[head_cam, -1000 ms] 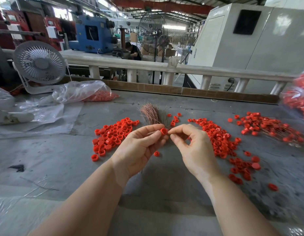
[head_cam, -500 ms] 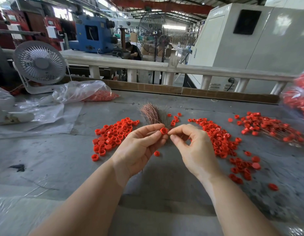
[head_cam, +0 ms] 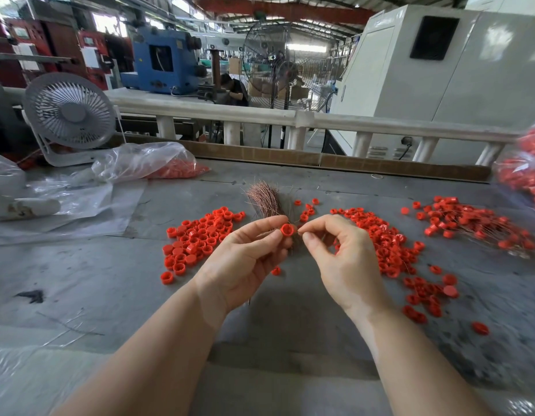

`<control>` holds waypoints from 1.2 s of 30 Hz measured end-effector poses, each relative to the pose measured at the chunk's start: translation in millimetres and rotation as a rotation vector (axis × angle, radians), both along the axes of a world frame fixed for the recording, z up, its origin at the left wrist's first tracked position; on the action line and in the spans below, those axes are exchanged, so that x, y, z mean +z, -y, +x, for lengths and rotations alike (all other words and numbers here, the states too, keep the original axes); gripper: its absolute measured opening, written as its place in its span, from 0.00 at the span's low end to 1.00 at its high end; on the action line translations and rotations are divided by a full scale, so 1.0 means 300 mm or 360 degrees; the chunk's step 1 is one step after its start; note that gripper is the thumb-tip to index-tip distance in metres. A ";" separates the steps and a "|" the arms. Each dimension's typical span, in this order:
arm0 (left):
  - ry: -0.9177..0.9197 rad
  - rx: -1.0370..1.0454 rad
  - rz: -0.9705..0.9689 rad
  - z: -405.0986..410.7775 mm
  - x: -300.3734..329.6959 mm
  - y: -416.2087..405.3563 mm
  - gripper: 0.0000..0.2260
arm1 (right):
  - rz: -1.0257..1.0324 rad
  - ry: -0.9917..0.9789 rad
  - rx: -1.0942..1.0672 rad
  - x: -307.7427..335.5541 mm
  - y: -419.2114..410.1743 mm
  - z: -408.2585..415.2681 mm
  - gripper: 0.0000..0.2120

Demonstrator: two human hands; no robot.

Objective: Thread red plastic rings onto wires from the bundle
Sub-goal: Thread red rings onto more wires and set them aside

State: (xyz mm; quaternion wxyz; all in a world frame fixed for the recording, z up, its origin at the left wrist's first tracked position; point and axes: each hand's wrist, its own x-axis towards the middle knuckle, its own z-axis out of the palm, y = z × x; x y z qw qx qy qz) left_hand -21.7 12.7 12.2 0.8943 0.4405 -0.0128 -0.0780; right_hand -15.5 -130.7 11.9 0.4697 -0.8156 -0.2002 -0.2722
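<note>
Grey tabletop [head_cam: 110, 289] fills the lower frame. At centre, the left hand [head_cam: 245, 259] pinches a red ring [head_cam: 287, 229] and grips the wire bundle [head_cam: 264, 199], which fans up behind it. The right hand [head_cam: 341, 259] pinches something too thin to make out beside the ring. Loose rings [head_cam: 200, 238] lie left and right; a white fan [head_cam: 69, 112] stands upper left.
</note>
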 end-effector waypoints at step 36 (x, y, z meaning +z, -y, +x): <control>0.0059 0.0023 0.0069 0.005 -0.004 -0.005 0.08 | -0.0103 -0.0087 0.0022 0.008 -0.004 -0.012 0.12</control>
